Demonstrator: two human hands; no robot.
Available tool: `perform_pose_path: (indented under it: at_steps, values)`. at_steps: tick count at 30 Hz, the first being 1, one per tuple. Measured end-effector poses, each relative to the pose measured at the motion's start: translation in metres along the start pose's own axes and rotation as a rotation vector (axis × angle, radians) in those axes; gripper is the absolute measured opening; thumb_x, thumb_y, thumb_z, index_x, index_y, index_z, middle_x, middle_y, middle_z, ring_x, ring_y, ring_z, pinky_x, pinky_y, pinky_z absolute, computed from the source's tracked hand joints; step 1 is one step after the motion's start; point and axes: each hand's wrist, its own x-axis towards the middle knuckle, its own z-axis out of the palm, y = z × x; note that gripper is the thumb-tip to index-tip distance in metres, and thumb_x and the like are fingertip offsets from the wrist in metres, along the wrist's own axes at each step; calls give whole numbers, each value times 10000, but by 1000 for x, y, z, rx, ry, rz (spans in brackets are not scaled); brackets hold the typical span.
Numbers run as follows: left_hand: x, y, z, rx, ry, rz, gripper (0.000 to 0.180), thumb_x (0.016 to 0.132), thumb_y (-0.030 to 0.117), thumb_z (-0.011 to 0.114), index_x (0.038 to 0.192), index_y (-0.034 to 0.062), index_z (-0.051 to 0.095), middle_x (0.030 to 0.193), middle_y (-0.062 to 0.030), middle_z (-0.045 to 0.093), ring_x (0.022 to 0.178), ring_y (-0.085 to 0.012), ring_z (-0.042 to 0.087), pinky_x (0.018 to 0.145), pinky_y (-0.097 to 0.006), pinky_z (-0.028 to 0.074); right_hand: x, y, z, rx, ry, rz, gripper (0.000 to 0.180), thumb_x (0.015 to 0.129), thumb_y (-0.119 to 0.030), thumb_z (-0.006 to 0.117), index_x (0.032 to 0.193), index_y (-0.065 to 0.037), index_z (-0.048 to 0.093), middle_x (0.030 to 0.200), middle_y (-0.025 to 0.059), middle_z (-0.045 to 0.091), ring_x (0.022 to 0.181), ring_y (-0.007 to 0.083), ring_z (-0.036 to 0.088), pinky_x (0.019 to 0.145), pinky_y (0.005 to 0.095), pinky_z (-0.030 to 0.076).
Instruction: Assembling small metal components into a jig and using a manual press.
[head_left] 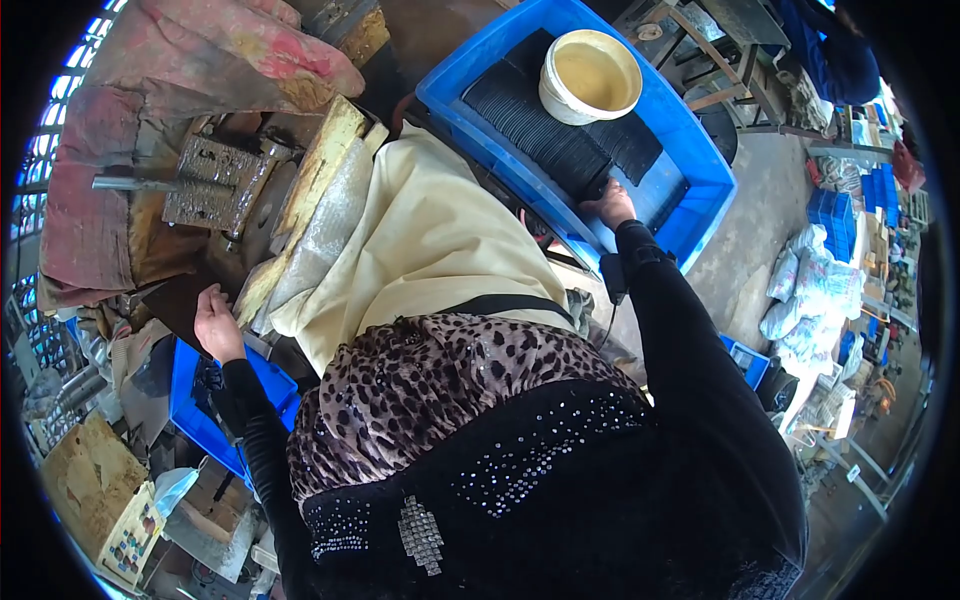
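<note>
My right hand (612,207) reaches into a blue plastic bin (708,180). Its fingers close on the near end of a row of thin black plates (540,130), packed tightly on edge. A white bucket (590,78) holding yellowish liquid stands in the same bin, partly over the plates. Low on the left, my left hand (216,325) has its fingers bent at the edge of a dark flat sheet (180,303). It appears to grip this sheet, though the thumb side is partly hidden. Beside that hand is a machine with a grimy metal block (212,185) and a rod.
A cream cloth (430,220) covers my lap. Worn foam padding (315,180) and stained red cloth (95,190) border the machine. A second blue bin (190,385) sits below my left hand. White bags (812,285) are piled at the right, and a wooden frame stands at the far right.
</note>
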Motion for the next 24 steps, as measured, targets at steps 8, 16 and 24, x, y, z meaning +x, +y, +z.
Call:
perform_pose_path:
  at_steps: [8, 16, 24]
  values:
    - [-7, 10, -3, 33, -17, 0, 279, 979, 209, 503, 1097, 12, 661, 854, -116, 687, 756, -169, 644, 698, -301, 517, 2, -9, -2, -92, -23, -26, 1096, 724, -379, 817, 1522, -44, 144, 1398, 250, 447, 1260, 360, 504, 1044, 434, 419]
    - [0, 9, 3, 26, -27, -43, 273, 969, 203, 512, 1113, 22, 659, 881, -129, 690, 802, -175, 655, 727, -295, 519, 2, -10, 0, -131, -26, -28, 1094, 706, -360, 825, 1499, 18, 173, 1351, 291, 481, 1250, 377, 508, 1044, 390, 424]
    - [4, 20, 9, 339, 59, 110, 261, 900, 187, 541, 1105, 99, 676, 1002, -149, 687, 934, -337, 655, 802, -404, 532, 64, 78, 28, -178, 305, -549, 897, 733, -235, 764, 1418, 91, 286, 1357, 306, 465, 1225, 411, 505, 1032, 432, 428]
